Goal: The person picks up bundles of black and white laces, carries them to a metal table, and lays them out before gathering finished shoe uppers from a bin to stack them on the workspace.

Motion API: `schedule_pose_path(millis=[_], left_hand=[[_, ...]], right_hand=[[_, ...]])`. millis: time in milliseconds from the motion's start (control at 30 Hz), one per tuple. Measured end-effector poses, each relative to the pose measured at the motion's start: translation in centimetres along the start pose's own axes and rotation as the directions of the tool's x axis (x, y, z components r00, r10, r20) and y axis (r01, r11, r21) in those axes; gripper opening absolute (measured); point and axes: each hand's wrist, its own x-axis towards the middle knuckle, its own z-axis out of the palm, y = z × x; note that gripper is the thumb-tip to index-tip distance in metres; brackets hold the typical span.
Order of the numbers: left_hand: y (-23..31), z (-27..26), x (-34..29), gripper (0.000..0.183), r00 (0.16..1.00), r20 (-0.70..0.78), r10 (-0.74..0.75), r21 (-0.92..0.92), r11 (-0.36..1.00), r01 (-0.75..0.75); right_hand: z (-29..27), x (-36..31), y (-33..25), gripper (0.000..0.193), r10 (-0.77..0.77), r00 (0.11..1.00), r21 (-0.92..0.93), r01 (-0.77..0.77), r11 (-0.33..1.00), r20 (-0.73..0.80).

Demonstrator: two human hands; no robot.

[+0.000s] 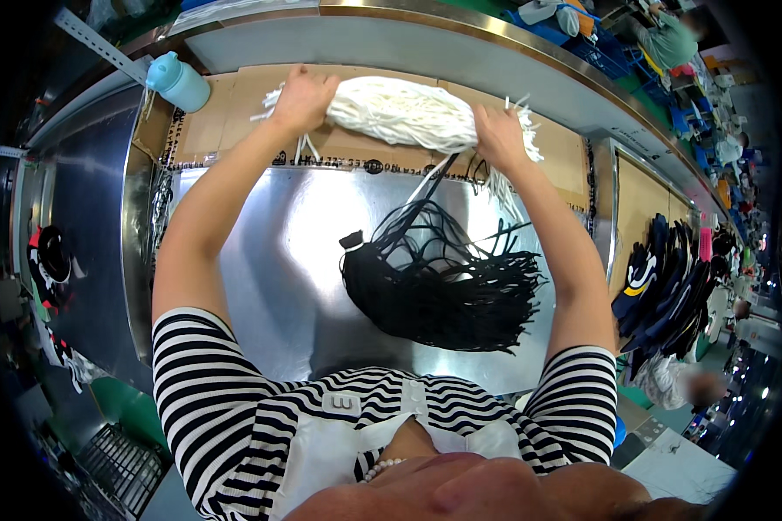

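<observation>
the left hand (306, 100) has its fingers wrapped around the left end of a white cord bundle (404, 111); the right hand (501, 137) has its fingers closed on the right end. the bundle spans the cardboard (222, 122) on the metal bench (261, 234). nearer the body lies a black cord bundle (434, 300), tied at its left end.

1 light-blue lidded bottle (179, 82) at upper left, 1 perforated metal strip (100, 42) beside it, dark fabric pieces (665, 282) heaped at right, 1 black slatted rack (123, 460) at lower left, 1 person in green (669, 42) at upper right
</observation>
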Motion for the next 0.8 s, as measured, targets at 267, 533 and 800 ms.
schedule_pose_path(millis=[267, 533, 800], left_hand=[[-1.9, 4.7, 4.7, 0.079, 0.976, 0.168, -0.141, 0.140, 0.983, 0.118], [11.4, 0.5, -4.3, 0.029, 0.996, 0.078, -0.035, -0.669, 0.739, 0.078], [20.0, 6.1, -1.6, 0.018, 0.972, -0.046, -0.230, -0.503, 0.846, 0.176]], right_hand=[[5.1, 2.8, 1.7, 0.082, 0.195, 0.977, -0.100, -0.187, 0.977, 0.088], [1.4, -0.8, -4.5, 0.024, -0.173, 0.984, 0.336, 0.149, 0.930, 0.045], [5.2, -0.4, -6.0, 0.022, 0.149, 0.987, 0.368, -0.159, 0.916, 0.056]])
